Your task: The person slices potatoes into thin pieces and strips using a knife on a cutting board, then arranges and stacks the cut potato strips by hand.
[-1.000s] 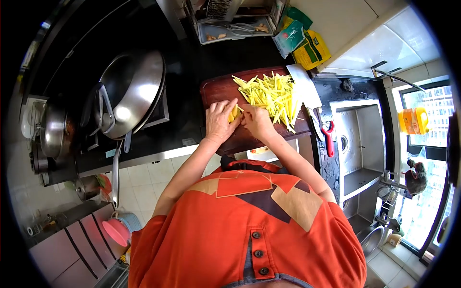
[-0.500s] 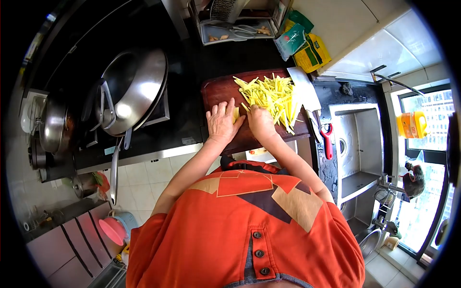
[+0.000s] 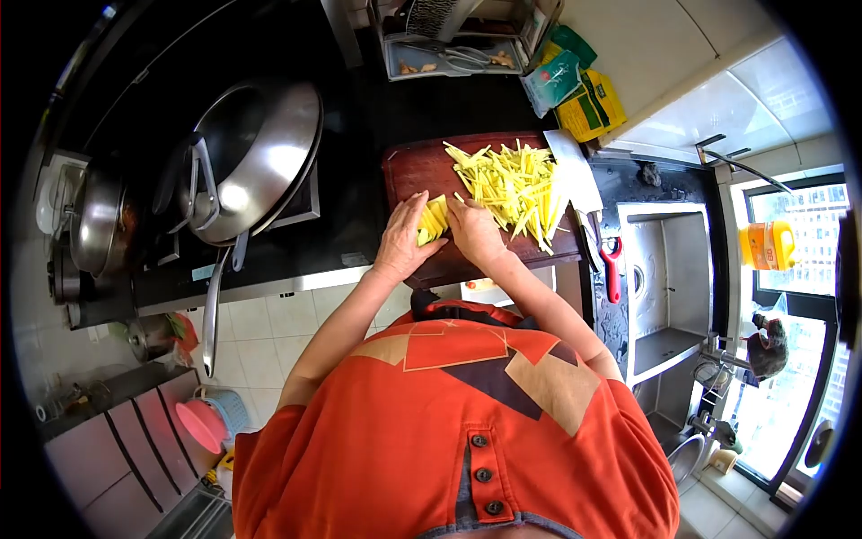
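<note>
On the dark red cutting board [image 3: 409,171], a small stack of yellow potato slices [image 3: 433,221] stands between my hands. My left hand [image 3: 406,241] curls round the left side of the stack, its thumb along the near edge. My right hand [image 3: 476,235] has its fingers bent against the right side of the same slices. Just beyond it spreads a loose heap of pale yellow potato strips [image 3: 514,187]. A broad-bladed cleaver [image 3: 572,171] lies at the board's right edge, beside the heap.
A red-handled peeler [image 3: 612,271] lies right of the board, before the steel sink [image 3: 669,278]. On the stove at left sits a large wok [image 3: 269,171], its handle sticking out over the counter edge. Seasoning bags [image 3: 588,103] and a rack tray [image 3: 453,61] stand behind.
My left hand has drawn back a little and opened round the slices, which now show fanned between both hands. My right hand has shifted slightly left, against them.
</note>
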